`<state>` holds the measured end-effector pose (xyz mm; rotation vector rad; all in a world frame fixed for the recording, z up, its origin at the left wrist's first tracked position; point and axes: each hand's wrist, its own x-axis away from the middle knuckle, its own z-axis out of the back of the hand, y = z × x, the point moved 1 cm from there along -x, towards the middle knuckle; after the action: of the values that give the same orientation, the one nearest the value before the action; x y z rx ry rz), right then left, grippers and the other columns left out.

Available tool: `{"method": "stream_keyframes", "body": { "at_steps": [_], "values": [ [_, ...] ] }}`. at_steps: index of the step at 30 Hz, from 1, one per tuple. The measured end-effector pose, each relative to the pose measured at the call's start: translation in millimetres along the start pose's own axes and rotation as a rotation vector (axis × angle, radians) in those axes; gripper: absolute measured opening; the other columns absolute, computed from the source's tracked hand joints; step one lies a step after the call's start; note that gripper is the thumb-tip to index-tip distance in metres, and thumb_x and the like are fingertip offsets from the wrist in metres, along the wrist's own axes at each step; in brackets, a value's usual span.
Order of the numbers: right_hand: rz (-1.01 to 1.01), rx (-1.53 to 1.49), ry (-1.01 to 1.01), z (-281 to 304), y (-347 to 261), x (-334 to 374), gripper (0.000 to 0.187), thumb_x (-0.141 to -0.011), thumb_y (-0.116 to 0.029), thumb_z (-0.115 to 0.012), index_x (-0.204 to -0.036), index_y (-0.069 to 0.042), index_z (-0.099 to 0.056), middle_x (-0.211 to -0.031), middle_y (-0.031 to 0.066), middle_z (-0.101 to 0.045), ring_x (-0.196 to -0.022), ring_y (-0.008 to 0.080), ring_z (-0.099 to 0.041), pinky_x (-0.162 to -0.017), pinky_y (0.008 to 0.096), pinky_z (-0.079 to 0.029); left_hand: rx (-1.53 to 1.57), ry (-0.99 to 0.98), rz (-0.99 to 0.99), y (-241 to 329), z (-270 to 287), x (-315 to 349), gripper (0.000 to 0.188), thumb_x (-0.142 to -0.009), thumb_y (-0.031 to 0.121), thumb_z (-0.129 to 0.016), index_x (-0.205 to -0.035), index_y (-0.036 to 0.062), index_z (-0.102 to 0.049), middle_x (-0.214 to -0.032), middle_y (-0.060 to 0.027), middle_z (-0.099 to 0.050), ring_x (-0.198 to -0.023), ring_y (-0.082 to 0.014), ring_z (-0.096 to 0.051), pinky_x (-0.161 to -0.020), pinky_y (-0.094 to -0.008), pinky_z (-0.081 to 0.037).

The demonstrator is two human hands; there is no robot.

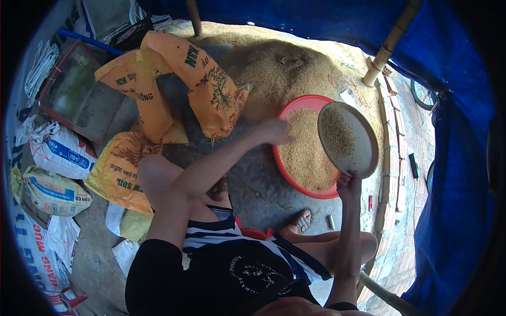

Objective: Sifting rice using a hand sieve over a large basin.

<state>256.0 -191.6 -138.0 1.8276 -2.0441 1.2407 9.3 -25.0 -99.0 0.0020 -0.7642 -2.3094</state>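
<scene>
My right hand (pixel 348 182) grips the near rim of a round, shallow sieve (pixel 363 145), its fingers closed on the edge. The sieve is tilted over the right side of a red basin (pixel 283 171). A patch of coarse, tan, husk-like bits (pixel 337 136) lies on the left part of its mesh. Finer pale-brown grain-like material (pixel 305 158) fills much of the basin. Over the basin's left rim is my left hand (pixel 276 131), blurred by motion. Its fingers are too smeared to read, and I cannot tell whether anything is in them.
Behind the basin spreads a large heap of husk-like material (pixel 269 68). Orange sacks (pixel 208 89) stand to the left, near white sacks (pixel 63 150) and a red-framed box (pixel 79 89). A low brick edge (pixel 390 142), bamboo pole (pixel 387 50) and blue tarp (pixel 453 174) border the right.
</scene>
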Motion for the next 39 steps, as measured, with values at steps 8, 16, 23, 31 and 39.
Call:
{"method": "stream_keyframes", "body": {
  "at_steps": [8,16,23,31,39],
  "values": [
    [-0.010,0.012,0.015,6.2,2.6,-2.0,0.010,-0.070,-0.007,-0.044,-0.078,-0.007,-0.038,-0.055,0.0003,-0.038,-0.041,0.0079,-0.037,-0.035,0.0193,-0.030,-0.589,0.768,0.511,-97.5,289.9,82.5,0.053,-0.072,0.047,-0.048,-0.095,-0.0012,-0.052,-0.090,-0.0177,-0.055,-0.081,-0.0275,-0.055,-0.069,-0.0350,-0.044],
    [0.016,0.072,0.028,-3.3,5.7,-0.7,0.007,-0.071,-0.006,-0.039,-0.078,-0.005,-0.040,-0.055,0.0012,-0.040,-0.041,0.0068,-0.038,-0.035,0.0177,-0.031,-0.317,0.501,0.755,-184.6,303.5,132.1,0.043,-0.066,0.038,-0.055,-0.083,-0.0016,-0.058,-0.080,-0.0154,-0.058,-0.071,-0.0240,-0.056,-0.062,-0.0322,-0.044],
    [-0.043,0.040,-0.012,-10.4,-12.6,6.5,0.009,-0.071,-0.007,-0.042,-0.079,-0.006,-0.038,-0.057,0.0008,-0.039,-0.041,0.0063,-0.037,-0.033,0.0182,-0.029,-0.280,0.661,0.184,-127.6,282.4,79.9,0.023,-0.064,0.024,-0.055,-0.072,0.0024,-0.059,-0.056,-0.0118,-0.054,-0.050,-0.0183,-0.054,-0.046,-0.0301,-0.041],
    [0.000,0.117,-0.222,-95.9,-54.8,59.2,0.002,-0.075,-0.008,-0.040,-0.076,-0.006,-0.039,-0.054,-0.0008,-0.037,-0.038,0.0040,-0.035,-0.031,0.0157,-0.026,-0.033,0.304,-0.083,17.7,142.8,48.0,0.030,-0.073,0.020,-0.048,-0.091,-0.0030,-0.042,-0.079,-0.0179,-0.052,-0.067,-0.0228,-0.050,-0.062,-0.0327,-0.039],
    [-0.187,0.183,-0.507,-216.9,-37.2,80.0,0.006,-0.075,-0.005,-0.043,-0.074,-0.006,-0.037,-0.053,-0.0022,-0.035,-0.039,0.0026,-0.035,-0.030,0.0134,-0.025,-0.052,0.404,-0.092,26.4,98.5,63.2,0.065,-0.072,0.041,-0.052,-0.112,-0.0061,-0.030,-0.099,-0.0264,-0.045,-0.092,-0.0339,-0.047,-0.078,-0.0364,-0.037]
  ]
}}
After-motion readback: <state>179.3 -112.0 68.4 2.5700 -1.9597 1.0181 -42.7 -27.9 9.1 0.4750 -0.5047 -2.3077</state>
